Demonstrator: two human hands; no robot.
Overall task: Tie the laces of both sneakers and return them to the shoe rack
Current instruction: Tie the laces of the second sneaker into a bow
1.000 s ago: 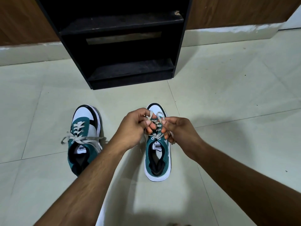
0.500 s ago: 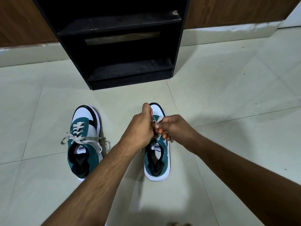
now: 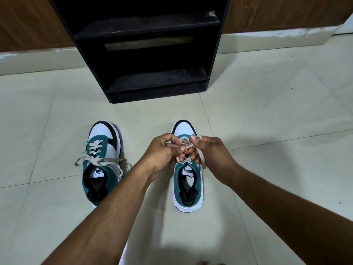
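- Your left hand [image 3: 162, 150] is hovering over the laced part of the right-hand sneaker [image 3: 188, 180], curled into a loose fist, with thumb and forefinger pinching a strand of the pale lace [image 3: 201, 159].
- Your right hand [image 3: 212, 153] is meeting it from the other side, fingers bent inward and pinching the same lace; a small loop is showing between your two thumbs and a flat tail is hanging down beside your right fingers, over the shoe's outer edge.
- The two hands are touching each other knuckle to fingertip just above the tongue, so the knot itself is mostly hidden and you cannot tell how far it is formed.
- That sneaker is standing flat on the pale tiled floor [image 3: 267, 121], toe pointing toward the shoe rack [image 3: 149, 54], its teal body, white toe cap and white sole showing around your hands.
- The left-hand sneaker [image 3: 101, 161] is sitting on the floor well apart from the first, also toe toward the rack and angled slightly; its lace ends [image 3: 103, 161] are lying loose, crossing over the tongue and spilling off both sides.
- Your left forearm is crossing in front of that shoe's heel and covering part of it.
- The black rack is standing against the wall beyond both shoes, and both shelves in view are holding no shoes.
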